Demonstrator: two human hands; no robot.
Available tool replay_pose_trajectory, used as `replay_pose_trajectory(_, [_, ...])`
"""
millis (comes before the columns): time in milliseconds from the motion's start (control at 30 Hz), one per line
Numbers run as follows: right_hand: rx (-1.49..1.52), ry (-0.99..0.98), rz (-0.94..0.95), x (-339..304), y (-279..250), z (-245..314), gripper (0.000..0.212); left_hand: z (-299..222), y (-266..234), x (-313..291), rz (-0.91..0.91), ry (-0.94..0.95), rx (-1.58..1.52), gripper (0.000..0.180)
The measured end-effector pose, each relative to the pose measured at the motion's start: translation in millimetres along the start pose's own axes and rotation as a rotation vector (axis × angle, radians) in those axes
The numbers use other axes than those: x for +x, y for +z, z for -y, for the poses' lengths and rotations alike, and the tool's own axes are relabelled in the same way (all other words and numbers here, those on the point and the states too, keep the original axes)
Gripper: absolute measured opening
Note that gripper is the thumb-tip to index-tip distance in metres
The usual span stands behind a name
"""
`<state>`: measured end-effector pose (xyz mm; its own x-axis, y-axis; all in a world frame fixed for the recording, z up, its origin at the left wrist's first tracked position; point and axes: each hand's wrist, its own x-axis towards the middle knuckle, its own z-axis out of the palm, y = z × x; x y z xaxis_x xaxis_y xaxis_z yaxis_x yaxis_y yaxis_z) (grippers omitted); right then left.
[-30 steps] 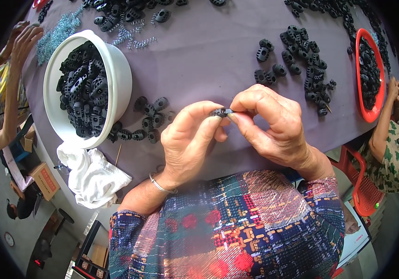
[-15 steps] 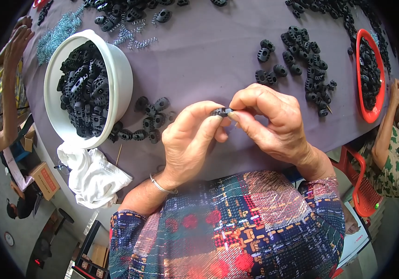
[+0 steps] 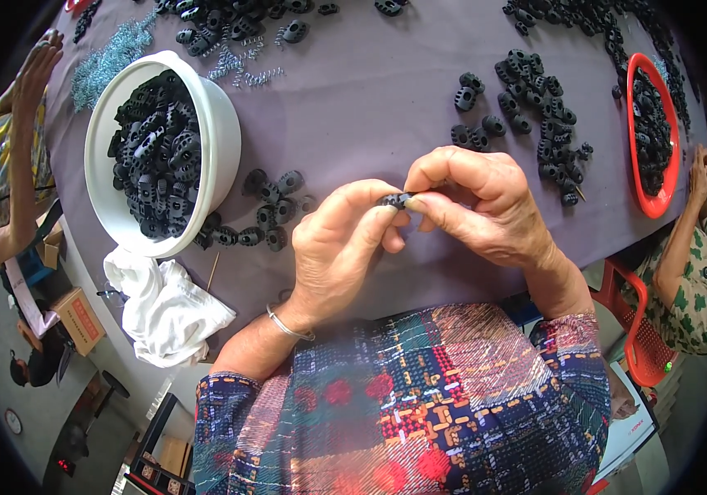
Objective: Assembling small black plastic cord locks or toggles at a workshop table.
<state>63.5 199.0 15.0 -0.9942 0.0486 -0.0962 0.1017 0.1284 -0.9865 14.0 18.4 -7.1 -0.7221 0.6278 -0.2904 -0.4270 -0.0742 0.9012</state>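
In front of my chest, my left hand point(image 3: 338, 239) pinches a small black slotted plastic part point(image 3: 389, 200) between thumb and forefinger. My right hand point(image 3: 477, 202) closes its thumb and forefinger at the right end of the same part. A small greyish bit shows between the fingertips there; I cannot make out what it is. Left of my hands, several loose black slotted parts point(image 3: 271, 213) lie on the table beside a white tub point(image 3: 223, 140) heaped with more of them. A crumpled white cloth point(image 3: 168, 309) lies at the near left edge, next to a thin wooden stick point(image 3: 212, 271).
Thin coil springs point(image 3: 238, 68) and a bluish spring pile point(image 3: 110, 66) lie at the far left. More black parts point(image 3: 526, 91) are spread right of centre. A red tray point(image 3: 638, 165) of parts stands farther right. Other people's arms point(image 3: 19, 165) rest at both table sides.
Both hands keep their pinch, with only slight finger movement around the black part. The whole view has shifted a little.
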Motion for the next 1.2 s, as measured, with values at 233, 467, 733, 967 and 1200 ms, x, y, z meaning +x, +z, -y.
replay_pose_trajectory(233, [-0.063, -0.018, -0.033, 2.7, 2.7, -5.6, 0.009, 6.6, 2.5, -0.5, -0.065, 0.140, 0.219, 0.015])
replay_pose_trajectory(467, [0.092, 0.175, 0.019, 5.6, 1.6, 1.0, 0.008, 3.8, 1.1, 0.0, -0.063, 0.098, 0.139, 0.013])
replay_pose_trajectory(733, [0.008, 0.063, -0.063, 3.4, 9.9, -9.3, 0.005, 5.8, 3.7, -1.9, -0.093, 0.187, 0.402, 0.014])
replay_pose_trajectory(967, [-0.151, -0.084, -0.071, 0.0, 3.6, -10.7, 0.005, 9.2, 4.9, 1.6, -0.071, 0.155, 0.268, 0.013])
replay_pose_trajectory(1200, [0.087, 0.183, 0.041, -0.2, -2.5, -10.6, 0.007, 7.5, 1.9, 1.8, -0.027, 0.122, 0.251, 0.013])
